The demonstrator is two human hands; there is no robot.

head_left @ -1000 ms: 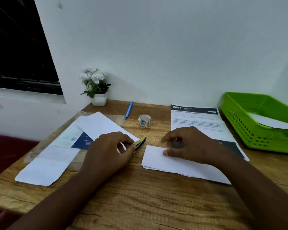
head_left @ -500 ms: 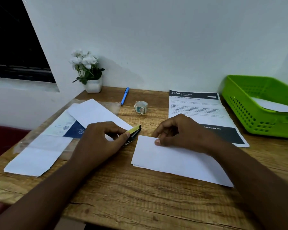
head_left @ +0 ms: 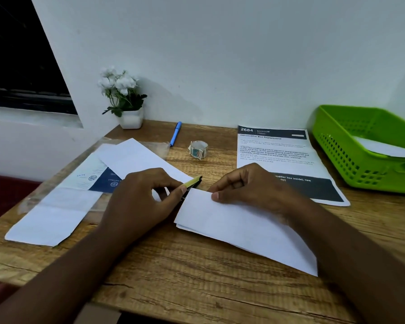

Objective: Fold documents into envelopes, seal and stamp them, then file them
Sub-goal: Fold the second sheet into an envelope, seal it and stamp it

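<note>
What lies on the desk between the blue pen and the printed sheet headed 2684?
In the head view, a small roll of stamps stands on the bare wood between the blue pen and the printed sheet.

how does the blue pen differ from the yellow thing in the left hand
The blue pen lies untouched at the back of the desk; the yellow tool is held in the left hand. The pen is all blue; the tool is yellow on top and black beneath. The tool's tip meets the envelope; the pen is apart from any paper. Both are slim.
</note>
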